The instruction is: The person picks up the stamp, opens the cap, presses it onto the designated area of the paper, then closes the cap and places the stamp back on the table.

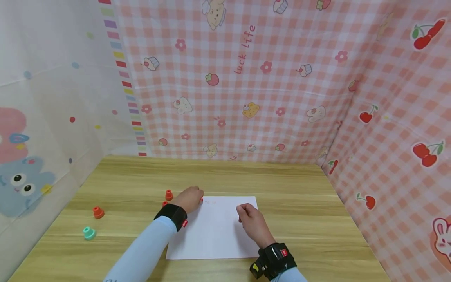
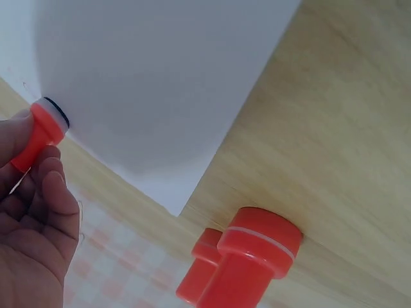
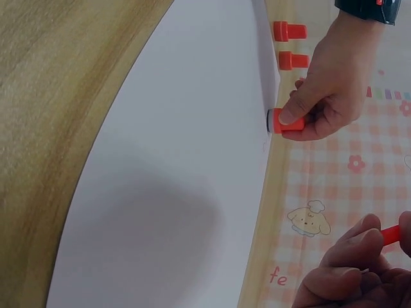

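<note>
My left hand (image 1: 190,199) pinches a red stamp (image 2: 42,131) between thumb and fingers. Its dark-edged face is right at the sheet of white paper (image 1: 211,235), near the far left corner. Faint small marks (image 1: 210,202) show along the paper's far edge, just right of that stamp. Over the paper's right side, my right hand (image 1: 254,224) has its fingers curled in and pinches a small red piece (image 3: 390,235), mostly hidden by the fingers. Two more red stamps stand just left of my left hand, one red stamp (image 1: 169,194) farther back than the other.
Farther left on the wooden table (image 1: 299,211) stand another red stamp (image 1: 98,212) and a turquoise stamp (image 1: 89,233). Patterned cloth (image 1: 225,98) hangs behind the table and along both sides.
</note>
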A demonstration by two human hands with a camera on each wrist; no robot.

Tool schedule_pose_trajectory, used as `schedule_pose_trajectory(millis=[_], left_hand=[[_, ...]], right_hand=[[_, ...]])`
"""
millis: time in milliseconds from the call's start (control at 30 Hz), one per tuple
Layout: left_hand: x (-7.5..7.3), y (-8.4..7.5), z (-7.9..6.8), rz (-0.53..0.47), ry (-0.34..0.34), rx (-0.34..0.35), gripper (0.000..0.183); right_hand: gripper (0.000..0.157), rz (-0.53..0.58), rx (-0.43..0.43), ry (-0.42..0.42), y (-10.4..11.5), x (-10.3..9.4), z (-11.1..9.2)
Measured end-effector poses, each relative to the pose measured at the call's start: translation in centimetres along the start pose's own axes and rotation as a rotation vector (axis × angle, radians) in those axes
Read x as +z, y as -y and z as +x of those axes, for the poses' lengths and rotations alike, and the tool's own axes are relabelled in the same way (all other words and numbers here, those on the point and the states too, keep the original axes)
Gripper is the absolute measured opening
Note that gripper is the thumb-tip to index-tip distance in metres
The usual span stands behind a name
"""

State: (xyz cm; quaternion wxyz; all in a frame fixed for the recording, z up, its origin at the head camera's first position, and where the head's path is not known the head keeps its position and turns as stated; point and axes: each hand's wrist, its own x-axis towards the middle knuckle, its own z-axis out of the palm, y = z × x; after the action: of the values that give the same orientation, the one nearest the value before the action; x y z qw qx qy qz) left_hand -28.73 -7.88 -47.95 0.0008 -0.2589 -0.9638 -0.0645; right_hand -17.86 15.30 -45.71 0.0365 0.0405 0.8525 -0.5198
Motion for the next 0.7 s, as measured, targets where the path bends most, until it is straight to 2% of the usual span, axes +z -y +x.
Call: schedule_pose_trajectory(millis=[133, 467, 700], left_hand=[[0.1, -0.1, 0.1, -0.013, 0.009, 0.011, 0.004], [0.0, 0.1, 0.8, -0.061, 0.078, -0.039, 0.003], [-0.1, 0.4, 1.2, -0.085, 0.066, -0.019, 0.003]], right_hand=[[0.037, 0.002, 0.011, 0.000, -0.1, -0.1, -0.1], [0.037, 0.004, 0.024, 0.003, -0.1, 0.4, -0.1], [0.037, 0.007, 0.011, 0.003, 0.1, 0.7, 0.1]])
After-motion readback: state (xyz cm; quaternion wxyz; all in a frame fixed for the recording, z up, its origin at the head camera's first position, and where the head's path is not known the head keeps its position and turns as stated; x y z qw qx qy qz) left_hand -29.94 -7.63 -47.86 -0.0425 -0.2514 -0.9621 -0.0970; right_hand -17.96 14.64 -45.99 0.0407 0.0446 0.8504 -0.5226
